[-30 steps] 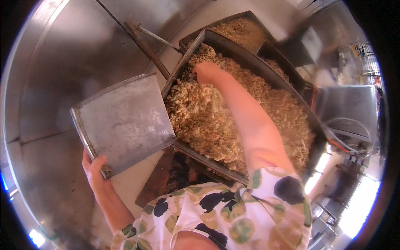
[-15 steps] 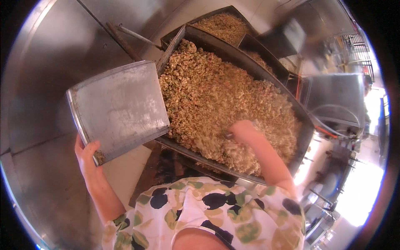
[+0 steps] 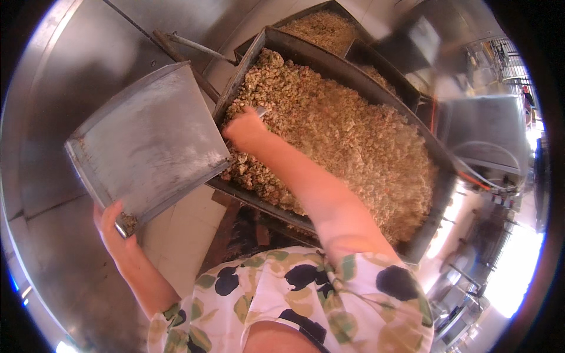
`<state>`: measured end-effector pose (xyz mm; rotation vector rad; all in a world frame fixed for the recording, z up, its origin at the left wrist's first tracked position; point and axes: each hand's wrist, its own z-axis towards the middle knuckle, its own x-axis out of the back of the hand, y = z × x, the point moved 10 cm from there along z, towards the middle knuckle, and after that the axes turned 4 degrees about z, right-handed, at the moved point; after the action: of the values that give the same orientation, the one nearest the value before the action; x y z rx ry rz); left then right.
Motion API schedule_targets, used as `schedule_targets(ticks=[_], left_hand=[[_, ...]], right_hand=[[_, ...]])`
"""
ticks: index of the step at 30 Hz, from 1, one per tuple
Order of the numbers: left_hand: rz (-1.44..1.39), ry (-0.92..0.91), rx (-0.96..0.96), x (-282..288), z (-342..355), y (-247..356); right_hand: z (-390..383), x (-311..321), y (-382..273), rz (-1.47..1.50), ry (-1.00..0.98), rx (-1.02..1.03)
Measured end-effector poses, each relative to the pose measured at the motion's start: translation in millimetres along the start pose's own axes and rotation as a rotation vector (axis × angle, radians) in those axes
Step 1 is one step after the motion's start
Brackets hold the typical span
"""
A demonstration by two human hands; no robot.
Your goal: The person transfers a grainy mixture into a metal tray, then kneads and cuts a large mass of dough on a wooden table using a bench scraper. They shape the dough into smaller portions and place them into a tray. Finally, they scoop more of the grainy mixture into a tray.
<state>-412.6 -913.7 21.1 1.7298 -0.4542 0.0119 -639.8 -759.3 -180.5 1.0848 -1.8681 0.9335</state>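
My left hand grips the lower left corner of a wide, shallow metal pan. The pan is tilted, and crumbs cling along its rolled edge. Its right side reaches the left end of a deep dark metal tray full of loose, clumpy granola. My right hand is closed at the tray's left end, beside the pan's edge. From that fist pokes the end of a small metal tool; the rest of the tool is hidden by my hand and the granola.
Behind the large tray stand more dark trays of granola. A metal bar juts out at the upper left, in front of a large steel surface. On the right is a steel box-like unit with a pale hose.
My right hand has swept from the middle of the granola to the tray's left end, the arm now stretched across it. The pan in my left hand has shifted left and tilted slightly.
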Motion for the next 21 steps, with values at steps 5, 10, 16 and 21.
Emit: schedule_targets(ticks=[5, 10, 16, 21], left_hand=[[-0.017, -0.118, -0.028, 3.7, 12.9, -5.1], [0.037, -0.244, 0.0, -32.2, 4.0, -4.7], [0.11, -0.448, 0.023, -102.9, 5.2, -26.5], [0.159, -0.851, 0.008, -191.2, -16.5, -47.1]], right_hand=[[-5.7, -46.4, -61.9, 0.009, -0.033, 0.241], [-55.5, -57.1, -52.7, 0.143, -0.154, 0.162], [-153.8, -84.0, 7.4, 0.047, -0.481, -0.042], [-239.3, -64.7, 67.7, 0.376, 0.011, -0.317]])
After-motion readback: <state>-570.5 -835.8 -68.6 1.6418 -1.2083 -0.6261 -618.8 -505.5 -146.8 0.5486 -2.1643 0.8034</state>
